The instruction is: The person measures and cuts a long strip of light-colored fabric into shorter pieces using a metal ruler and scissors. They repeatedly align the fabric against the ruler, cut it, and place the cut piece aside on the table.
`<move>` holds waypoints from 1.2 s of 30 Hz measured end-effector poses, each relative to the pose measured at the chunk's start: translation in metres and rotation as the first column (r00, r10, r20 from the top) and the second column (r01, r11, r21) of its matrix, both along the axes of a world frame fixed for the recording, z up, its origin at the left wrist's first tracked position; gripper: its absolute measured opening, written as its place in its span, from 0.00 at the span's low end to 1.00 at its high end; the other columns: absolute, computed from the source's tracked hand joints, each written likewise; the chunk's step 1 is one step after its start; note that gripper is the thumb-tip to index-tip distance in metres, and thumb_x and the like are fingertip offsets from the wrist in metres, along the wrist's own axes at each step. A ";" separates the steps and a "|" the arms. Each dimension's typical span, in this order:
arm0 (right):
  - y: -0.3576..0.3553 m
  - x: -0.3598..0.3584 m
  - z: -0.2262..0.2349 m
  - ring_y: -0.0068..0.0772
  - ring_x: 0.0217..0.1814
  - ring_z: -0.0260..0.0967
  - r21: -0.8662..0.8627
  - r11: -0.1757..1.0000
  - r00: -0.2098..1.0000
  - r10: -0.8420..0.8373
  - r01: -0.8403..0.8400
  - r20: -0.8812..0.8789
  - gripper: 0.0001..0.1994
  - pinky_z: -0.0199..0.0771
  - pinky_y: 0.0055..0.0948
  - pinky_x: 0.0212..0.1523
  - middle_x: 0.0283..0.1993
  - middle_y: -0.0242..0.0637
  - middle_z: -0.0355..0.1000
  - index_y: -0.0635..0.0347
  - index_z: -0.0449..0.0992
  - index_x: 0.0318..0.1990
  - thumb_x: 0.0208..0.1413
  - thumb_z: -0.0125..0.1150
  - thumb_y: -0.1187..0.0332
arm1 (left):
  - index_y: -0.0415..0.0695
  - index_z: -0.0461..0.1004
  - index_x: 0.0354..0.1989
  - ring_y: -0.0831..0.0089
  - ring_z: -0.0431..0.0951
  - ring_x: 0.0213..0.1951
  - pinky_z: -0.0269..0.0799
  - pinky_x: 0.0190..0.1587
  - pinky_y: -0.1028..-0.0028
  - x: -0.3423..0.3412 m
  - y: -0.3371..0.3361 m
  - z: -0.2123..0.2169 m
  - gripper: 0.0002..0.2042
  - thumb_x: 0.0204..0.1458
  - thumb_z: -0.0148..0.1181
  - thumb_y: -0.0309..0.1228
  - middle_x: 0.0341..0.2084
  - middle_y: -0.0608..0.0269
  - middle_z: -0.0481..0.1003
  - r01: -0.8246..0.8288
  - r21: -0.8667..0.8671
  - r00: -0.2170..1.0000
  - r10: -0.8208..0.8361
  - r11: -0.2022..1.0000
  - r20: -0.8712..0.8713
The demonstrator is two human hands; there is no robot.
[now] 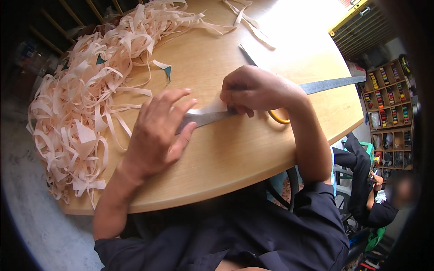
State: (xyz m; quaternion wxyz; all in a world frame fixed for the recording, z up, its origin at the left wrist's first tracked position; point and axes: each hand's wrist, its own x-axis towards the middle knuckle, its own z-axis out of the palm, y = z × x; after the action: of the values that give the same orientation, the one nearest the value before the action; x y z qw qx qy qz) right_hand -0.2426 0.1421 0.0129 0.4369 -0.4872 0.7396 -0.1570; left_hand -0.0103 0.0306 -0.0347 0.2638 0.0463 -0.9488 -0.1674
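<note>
The grey strip (210,118) lies on the table (226,167), near the centre, between both hands. The left hand (160,131), at its 9 o'clock end, has fingers spread wide. The right hand (255,88), at its 2 o'clock end, has fingers curled narrow; I cannot tell if they pinch it. Scissors (279,118) sit under the right wrist, the ruler (334,85) at 2 o'clock, the pale heap (86,99) at 10.
</note>
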 end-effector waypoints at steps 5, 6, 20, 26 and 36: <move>0.002 -0.002 0.003 0.26 0.25 0.76 -0.020 0.999 1.000 -0.028 0.028 -0.002 0.14 0.76 0.29 0.28 0.26 0.37 0.79 0.68 0.80 0.41 0.66 0.55 0.64 | 0.40 0.77 0.49 0.53 0.76 0.48 0.70 0.54 0.59 0.014 -0.021 0.004 0.15 0.51 0.66 0.23 0.43 0.53 0.75 -0.097 0.047 0.989 0.091 0.994 0.113; 0.002 -0.002 0.003 0.26 0.25 0.76 -0.015 1.000 1.000 -0.027 0.027 -0.010 0.14 0.76 0.29 0.28 0.26 0.38 0.79 0.68 0.80 0.41 0.66 0.55 0.64 | 0.40 0.77 0.46 0.53 0.76 0.47 0.70 0.53 0.59 0.017 -0.025 0.004 0.13 0.51 0.66 0.22 0.41 0.54 0.75 -0.115 0.053 0.986 0.108 0.992 0.130; -0.002 0.007 -0.004 0.24 0.24 0.77 -0.022 0.998 0.996 0.063 -0.065 -0.061 0.13 0.75 0.27 0.24 0.26 0.36 0.79 0.66 0.81 0.38 0.67 0.58 0.63 | 0.42 0.80 0.34 0.54 0.77 0.40 0.73 0.46 0.59 0.027 -0.027 0.024 0.11 0.45 0.74 0.31 0.34 0.52 0.77 -0.072 -0.010 0.963 0.072 0.997 0.261; 0.003 0.003 -0.001 0.25 0.24 0.77 0.014 0.996 0.987 0.086 -0.085 -0.133 0.14 0.75 0.27 0.24 0.26 0.38 0.79 0.66 0.81 0.37 0.67 0.61 0.62 | 0.42 0.72 0.62 0.52 0.68 0.64 0.64 0.65 0.55 0.004 0.001 0.001 0.30 0.49 0.71 0.36 0.62 0.53 0.73 0.197 -0.067 0.966 -0.181 0.978 0.185; 0.015 -0.033 0.009 0.20 0.23 0.71 -0.525 0.851 0.914 -0.233 0.027 -0.331 0.11 0.73 0.25 0.24 0.24 0.35 0.75 0.65 0.80 0.39 0.65 0.66 0.64 | 0.44 0.72 0.65 0.58 0.63 0.67 0.55 0.67 0.55 -0.009 0.011 -0.012 0.27 0.61 0.59 0.47 0.67 0.61 0.69 0.226 -0.195 0.945 -0.166 0.955 0.282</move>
State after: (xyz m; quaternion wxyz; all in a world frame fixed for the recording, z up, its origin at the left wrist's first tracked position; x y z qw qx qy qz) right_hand -0.2755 0.1574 0.0219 0.1279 -0.5538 0.7741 -0.2787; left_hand -0.0189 0.0417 -0.0472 0.1215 -0.0572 -0.9879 -0.0773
